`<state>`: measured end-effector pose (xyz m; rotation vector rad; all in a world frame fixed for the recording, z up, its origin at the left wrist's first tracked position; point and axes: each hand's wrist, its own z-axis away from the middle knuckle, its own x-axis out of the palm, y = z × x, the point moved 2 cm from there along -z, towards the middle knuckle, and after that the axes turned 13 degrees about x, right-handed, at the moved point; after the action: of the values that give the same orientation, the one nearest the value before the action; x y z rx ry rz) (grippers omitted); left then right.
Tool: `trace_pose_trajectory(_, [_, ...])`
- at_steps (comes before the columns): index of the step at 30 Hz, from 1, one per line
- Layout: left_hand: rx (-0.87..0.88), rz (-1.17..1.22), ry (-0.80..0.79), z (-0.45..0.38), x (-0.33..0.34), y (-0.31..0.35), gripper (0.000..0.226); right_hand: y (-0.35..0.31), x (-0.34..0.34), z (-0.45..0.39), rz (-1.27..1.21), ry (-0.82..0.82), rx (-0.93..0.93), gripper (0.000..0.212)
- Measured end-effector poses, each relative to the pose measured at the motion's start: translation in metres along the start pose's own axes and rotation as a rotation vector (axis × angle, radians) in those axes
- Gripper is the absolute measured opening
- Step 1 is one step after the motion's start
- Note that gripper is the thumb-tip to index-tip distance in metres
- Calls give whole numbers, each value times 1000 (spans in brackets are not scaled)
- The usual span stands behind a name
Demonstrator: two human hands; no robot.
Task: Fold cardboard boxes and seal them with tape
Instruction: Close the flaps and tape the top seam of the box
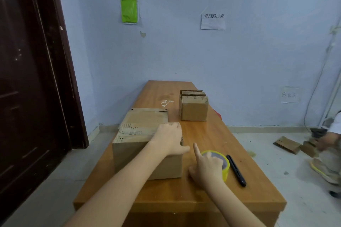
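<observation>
A large brown cardboard box [136, 145] stands on the wooden table [166, 195], its top flaps folded down. My left hand [168, 139] rests on the right edge of the box top, fingers curled over the corner. A yellow roll of tape [224, 164] lies flat just right of the box. My right hand [205, 167] grips the roll from the near side, with the index finger pointing up and away. A smaller folded cardboard box [193, 109] stands farther back on the table.
A black utility knife [236, 170] lies right of the tape. A dark door [27, 79] is at the left. On the floor at the right sit flattened cardboard pieces [287, 144] and another person [330, 145]. Behind the table is a blue wall.
</observation>
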<state>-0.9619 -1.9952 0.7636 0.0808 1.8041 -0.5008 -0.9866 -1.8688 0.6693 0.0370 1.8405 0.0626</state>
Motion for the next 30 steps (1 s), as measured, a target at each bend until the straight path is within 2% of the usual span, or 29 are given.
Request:
trace_pose_trajectory(2, [-34, 199, 20, 10, 1, -10, 66, -3, -17, 3, -39, 121, 44, 67])
trace_pose_trajectory(4, [-84, 470, 55, 22, 4, -22, 49, -9, -42, 7, -301, 301, 3, 51])
trace_pose_trajectory(5, [-96, 571, 84, 27, 6, -27, 41, -12, -56, 7, -445, 328, -58, 46])
trace_pose_trajectory(6, [-86, 613, 106, 31, 8, -30, 37, -18, -67, 5, -568, 271, -128, 44])
trace_pose_trajectory(9, [-35, 633, 119, 35, 15, -32, 41, -41, -81, -4, -754, -96, -301, 43])
trace_pose_trajectory(11, [-42, 621, 109, 36, 17, -31, 47, -52, -73, -6, -828, -214, -324, 46])
trace_pose_trajectory(16, [-49, 338, 56, 49, 14, -33, 50, -53, -62, -9, -740, -173, -278, 49])
trace_pose_trajectory(19, [-76, 266, 30, 69, 13, -49, 54, -51, -63, -9, -657, -149, -299, 49])
trace_pose_trajectory(21, [-132, 316, 6, 92, 15, -70, 51, -51, -63, -10, -627, -128, -317, 48])
trace_pose_trajectory(24, [-184, 439, 61, 125, 18, -94, 49, -52, -64, -11, -630, -120, -331, 47])
trace_pose_trajectory(30, [-110, 758, 234, 145, 34, -107, 44, -48, -69, -13, -535, -75, -363, 45])
